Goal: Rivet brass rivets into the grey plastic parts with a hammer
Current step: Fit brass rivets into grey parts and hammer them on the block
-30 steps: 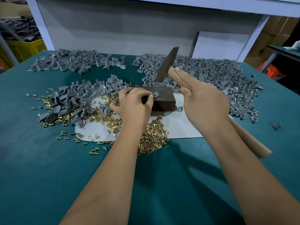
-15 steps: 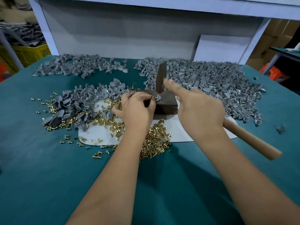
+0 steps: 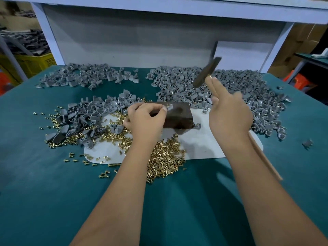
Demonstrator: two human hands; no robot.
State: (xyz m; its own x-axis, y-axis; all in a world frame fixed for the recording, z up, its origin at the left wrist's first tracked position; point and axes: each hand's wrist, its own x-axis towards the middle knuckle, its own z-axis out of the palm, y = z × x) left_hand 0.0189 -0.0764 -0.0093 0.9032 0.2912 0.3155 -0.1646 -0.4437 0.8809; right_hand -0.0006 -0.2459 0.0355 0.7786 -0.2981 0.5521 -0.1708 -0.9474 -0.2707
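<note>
Single head-worn view: looked forward and down, close over the counter [image 3: 44, 183], both forearms entering from below.

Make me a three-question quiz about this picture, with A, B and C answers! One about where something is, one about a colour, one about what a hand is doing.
1. Where is the grey part being worked on?
A. On the dark block
B. In the yellow crate
C. On the shelf

2. What colour is the table cover?
A. Red
B. Teal
C. White

3. What is the right hand doing?
A. Resting flat on the table
B. Scooping rivets
C. Holding the hammer raised

Answers:
1. A, the grey part sits on top of the dark block by the left hand.
2. B, the table cover is teal.
3. C, the right hand holds the hammer above the block.
</note>
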